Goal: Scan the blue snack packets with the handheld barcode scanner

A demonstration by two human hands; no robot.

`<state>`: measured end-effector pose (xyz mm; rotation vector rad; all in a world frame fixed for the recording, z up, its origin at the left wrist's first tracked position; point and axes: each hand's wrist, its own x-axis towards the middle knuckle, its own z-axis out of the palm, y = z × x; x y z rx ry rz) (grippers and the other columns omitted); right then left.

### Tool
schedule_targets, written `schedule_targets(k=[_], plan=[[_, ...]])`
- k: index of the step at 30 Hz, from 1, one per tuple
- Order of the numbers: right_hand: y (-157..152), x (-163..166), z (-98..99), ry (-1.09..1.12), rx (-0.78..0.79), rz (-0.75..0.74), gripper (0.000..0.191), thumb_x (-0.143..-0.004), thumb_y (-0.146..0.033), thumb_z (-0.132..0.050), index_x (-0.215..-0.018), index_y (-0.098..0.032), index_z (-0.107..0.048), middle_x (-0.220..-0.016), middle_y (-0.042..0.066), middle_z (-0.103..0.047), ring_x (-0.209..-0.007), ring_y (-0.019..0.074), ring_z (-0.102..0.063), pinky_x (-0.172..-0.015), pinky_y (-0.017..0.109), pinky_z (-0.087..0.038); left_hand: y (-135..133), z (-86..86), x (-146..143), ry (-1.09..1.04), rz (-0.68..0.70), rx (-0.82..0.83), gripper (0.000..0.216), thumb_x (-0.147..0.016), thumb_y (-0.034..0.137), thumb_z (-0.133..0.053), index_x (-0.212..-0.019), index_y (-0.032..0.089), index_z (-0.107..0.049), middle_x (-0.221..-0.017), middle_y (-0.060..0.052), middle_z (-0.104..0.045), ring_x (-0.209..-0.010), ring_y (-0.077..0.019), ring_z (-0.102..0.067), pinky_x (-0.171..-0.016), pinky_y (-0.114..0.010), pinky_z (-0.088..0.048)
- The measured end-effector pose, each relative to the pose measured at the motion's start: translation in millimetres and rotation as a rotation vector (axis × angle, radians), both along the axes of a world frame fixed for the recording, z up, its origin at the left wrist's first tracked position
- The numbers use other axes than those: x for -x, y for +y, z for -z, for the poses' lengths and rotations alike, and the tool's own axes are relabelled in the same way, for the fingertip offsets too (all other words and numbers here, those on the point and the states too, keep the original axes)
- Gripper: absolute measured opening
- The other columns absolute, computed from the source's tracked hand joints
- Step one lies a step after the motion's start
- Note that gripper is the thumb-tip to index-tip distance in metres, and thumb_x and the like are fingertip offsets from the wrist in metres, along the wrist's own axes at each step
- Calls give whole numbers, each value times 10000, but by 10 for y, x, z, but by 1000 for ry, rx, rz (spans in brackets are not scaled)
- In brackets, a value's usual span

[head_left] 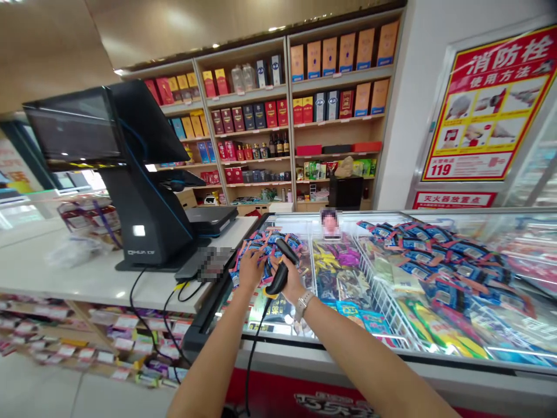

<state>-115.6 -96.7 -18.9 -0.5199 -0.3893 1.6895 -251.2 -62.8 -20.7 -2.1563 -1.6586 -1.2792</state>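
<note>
A black handheld scanner (pixel 282 275) with yellow trim is held upright-tilted above a pile of blue packets (pixel 268 239) with pinkish ends, heaped on the left part of a glass-topped chest freezer (pixel 304 347). The person's right hand (pixel 290 277) is wrapped around its handle; the left hand (pixel 252 267) lies on the packets, fingers bent — whether it grips one, I cannot tell. A cable (pixel 256 342) drops from the scanner over the freezer's front edge.

Under the glass, white wire dividers (pixel 378 293) separate yellow, purple and blue bagged goods. A second pile of similar blue packets (pixel 444 249) lies at the right.

Just left, a checkout terminal (pixel 148 217) stands on a white counter (pixel 35 273); behind, shelves (pixel 256 132) hold boxes and bottles.
</note>
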Motion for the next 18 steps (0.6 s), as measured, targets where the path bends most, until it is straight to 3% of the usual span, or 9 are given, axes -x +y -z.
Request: schedule_targets(k=[4, 7, 11, 18], plan=[[-4, -372, -128, 31, -61, 79, 208, -721, -400, -748, -766, -228, -640, -900, 47, -755, -1035, 209, -685, -876, 325, -551, 8, -160, -305, -67, 83, -46, 283, -865, 207, -505, -1093, 213, -674, -1092, -96, -642, -1086, -260, -585, -981, -434, -465], [-17, -878, -195, 8, -87, 202, 214, -721, -403, -746, -790, -223, -652, -889, 44, -753, -1026, 201, -688, -875, 303, -552, 71, -272, -750, -96, 184, -49, 282, -868, 226, -502, -1092, 212, -672, -1104, -96, -655, -1105, -262, -583, -987, -426, -459], [-109, -1777, -197, -80, -76, 471, 211, -704, -384, -759, -800, -229, -653, -880, 27, -746, -1007, 184, -689, -833, 261, -560, 189, -284, -1628, -125, 382, 38, 286, -854, 210, -521, -1087, 203, -688, -1073, -85, -691, -1080, -245, -608, -994, -403, -460], [-423, -3208, -15, -159, 36, 899, 282, -655, -427, -768, -800, -220, -643, -816, 11, -729, -924, 193, -695, -714, 257, -551, 192, -111, -3431, -116, 623, 447, 262, -829, 167, -588, -1049, 206, -723, -1119, -55, -727, -1062, -212, -653, -953, -306, -487]])
